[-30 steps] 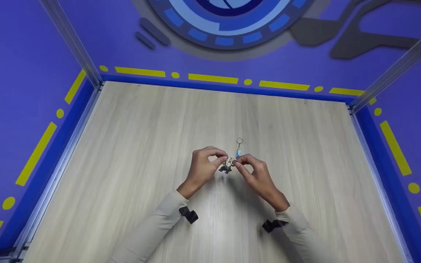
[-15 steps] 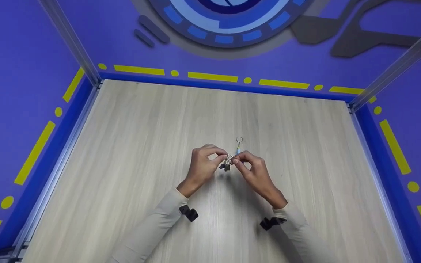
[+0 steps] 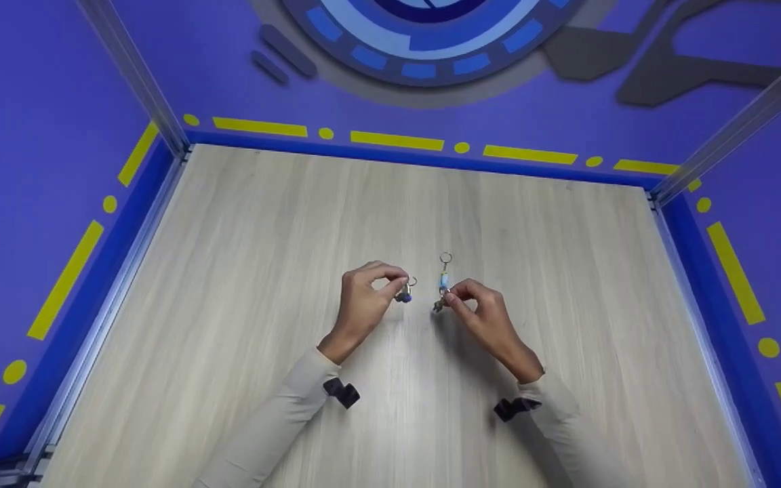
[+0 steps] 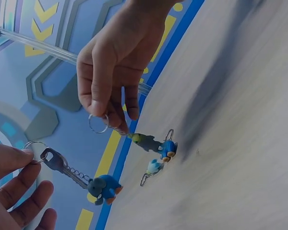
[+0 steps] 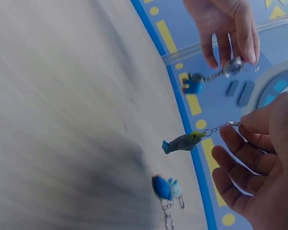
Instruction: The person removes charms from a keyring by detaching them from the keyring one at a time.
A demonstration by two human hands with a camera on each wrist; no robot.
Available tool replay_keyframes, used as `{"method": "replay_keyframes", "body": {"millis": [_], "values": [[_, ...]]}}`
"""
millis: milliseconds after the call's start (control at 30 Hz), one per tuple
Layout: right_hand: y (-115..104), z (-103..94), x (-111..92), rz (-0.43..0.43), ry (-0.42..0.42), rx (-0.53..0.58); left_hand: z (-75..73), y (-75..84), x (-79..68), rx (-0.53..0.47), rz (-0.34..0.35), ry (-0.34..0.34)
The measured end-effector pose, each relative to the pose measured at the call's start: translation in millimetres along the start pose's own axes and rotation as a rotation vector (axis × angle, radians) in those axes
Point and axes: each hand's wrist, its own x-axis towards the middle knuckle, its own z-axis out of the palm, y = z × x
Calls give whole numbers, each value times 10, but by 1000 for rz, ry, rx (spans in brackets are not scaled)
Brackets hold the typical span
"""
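Observation:
My left hand [image 3: 365,298] pinches the ring of a keychain above the table. From that ring hang a metal key [image 4: 57,162] and, on a chain, a blue and grey elephant-like figure [image 4: 104,188]. Apart from it, at the right, my right hand [image 3: 489,317] pinches the ring [image 4: 98,124] of another keychain, whose grey fish-like figure [image 5: 182,143] has a yellow head. Just beyond the right hand in the head view lies a keychain with a light blue figure [image 3: 444,278]. Both wrist views show a darker blue figure [image 4: 168,149] beside it on the table.
The wooden table [image 3: 295,224] is bounded by blue-purple panels [image 3: 424,112] with yellow marks at the back and sides. Metal posts [image 3: 139,74] stand at its rear corners. Dark wrist cameras [image 3: 342,393] sit on both sleeves.
Both hands were close together at the rings; now they are apart. The left hand has moved left with the key and elephant-like figure, the right slightly right with the fish-like keychain.

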Motion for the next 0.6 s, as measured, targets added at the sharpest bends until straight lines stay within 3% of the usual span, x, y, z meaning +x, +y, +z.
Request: {"method": "replay_keyframes", "body": {"millis": [367,600], "values": [[213,199,228,8,-46,-86,-75,-47,-55,35,-37,-5],[277,420,334,-45,-107,-163,-95,-57,-71,54,-41,-9]]}}
